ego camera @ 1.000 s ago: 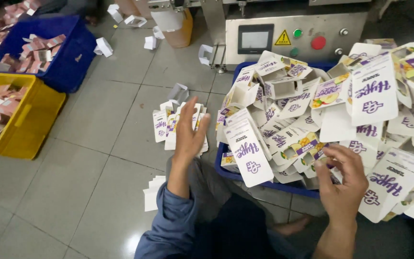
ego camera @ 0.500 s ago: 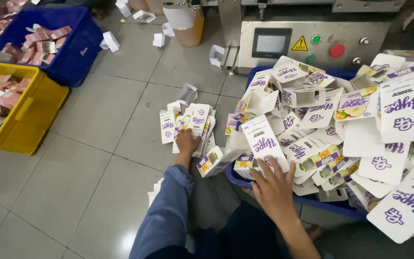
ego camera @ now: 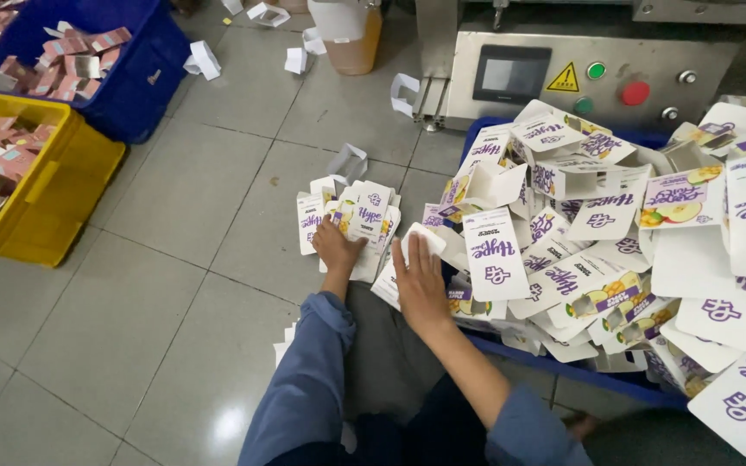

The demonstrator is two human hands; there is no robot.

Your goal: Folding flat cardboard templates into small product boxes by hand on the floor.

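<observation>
Two hands at frame centre, both on flattened white-and-purple cartons. Left hand [ego camera: 337,246] is curled on the small floor stack [ego camera: 357,217], fingers closed over its near edge, holding it; the stack fans up and away from the fingers toward the top of the frame, long axis roughly vertical in the picture. Right hand [ego camera: 420,280] lies flat, fingers spread wide, pressing loose cartons just right of that stack, fingertips pointing to the upper frame. Big carton heap [ego camera: 597,250] spills from the blue crate [ego camera: 563,367] immediately right of the right hand, so that hand is nearer. Yellow bin [ego camera: 62,185] and blue bin [ego camera: 144,86] sit well apart, upper left.
</observation>
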